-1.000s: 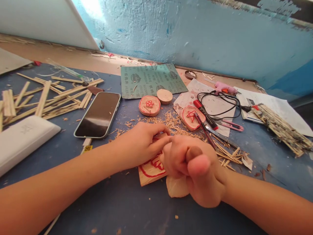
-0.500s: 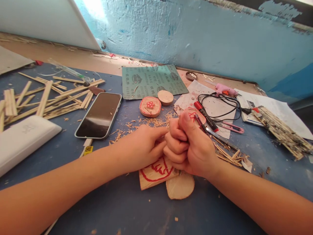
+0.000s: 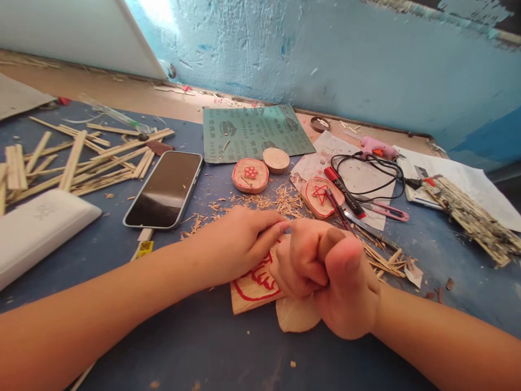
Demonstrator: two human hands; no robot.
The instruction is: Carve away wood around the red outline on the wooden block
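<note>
A flat wooden slab with a red drawing lies on the blue table, partly over a pale round wood slice. My left hand presses down on the slab's upper part, fingers together and pointing right. My right hand is a closed fist just right of it, over the slab's right edge, thumb towards me. A brown handle end shows at the top of the fist; the rest of that tool is hidden. The two hands touch at the fingertips.
A phone, loose wooden sticks and a white box lie left. Behind the hands are shavings, painted wood discs, sandpaper, a red marker, pink snips and a glue gun.
My right fist pushed forward over the slab half a second ago and has drawn back towards me, thumb facing the camera again. My left hand stayed pressed on the slab.
</note>
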